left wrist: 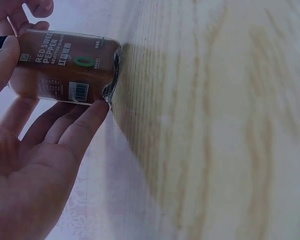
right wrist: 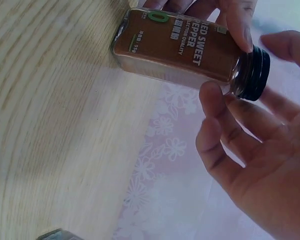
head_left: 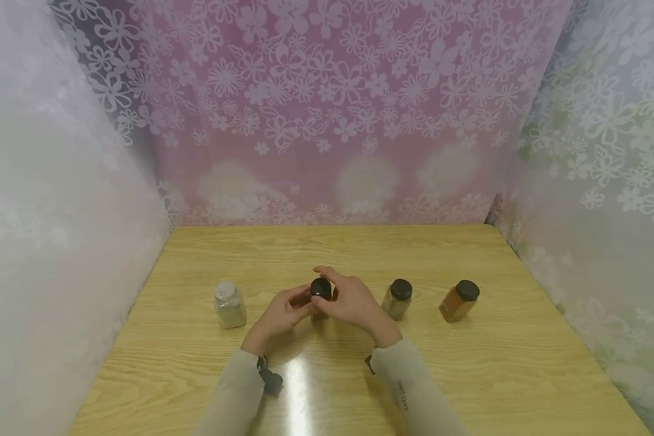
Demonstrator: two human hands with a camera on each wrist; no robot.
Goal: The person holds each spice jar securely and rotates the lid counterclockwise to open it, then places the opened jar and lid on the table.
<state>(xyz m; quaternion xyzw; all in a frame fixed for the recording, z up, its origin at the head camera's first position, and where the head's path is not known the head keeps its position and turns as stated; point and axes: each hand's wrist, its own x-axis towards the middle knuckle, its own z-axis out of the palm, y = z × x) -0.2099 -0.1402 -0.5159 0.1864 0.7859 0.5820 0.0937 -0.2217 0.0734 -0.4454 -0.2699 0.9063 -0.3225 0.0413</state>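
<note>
Pinching pepper jar [left wrist: 60,70] in left hand [head_left: 283,312], with right hand [head_left: 355,299] curled round its black cap [head_left: 321,286], still on

Pale long sleeves [head_left: 230,393], dark lettering [head_left: 402,395] on one, dark wrist pieces [head_left: 272,383], possibly straps

The wooden table [head_left: 496,363] bears a shaker [head_left: 231,307], pepper jar [left wrist: 66,65] and two other jars [head_left: 459,301].

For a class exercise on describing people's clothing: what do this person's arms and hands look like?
Pale off-white long sleeves cover both arms; the right sleeve has small dark lettering, too small to read surely, while the left sleeve looks plain. A dark attachment shows at the left cuff. Both the left hand and right hand are ungloved.
</note>
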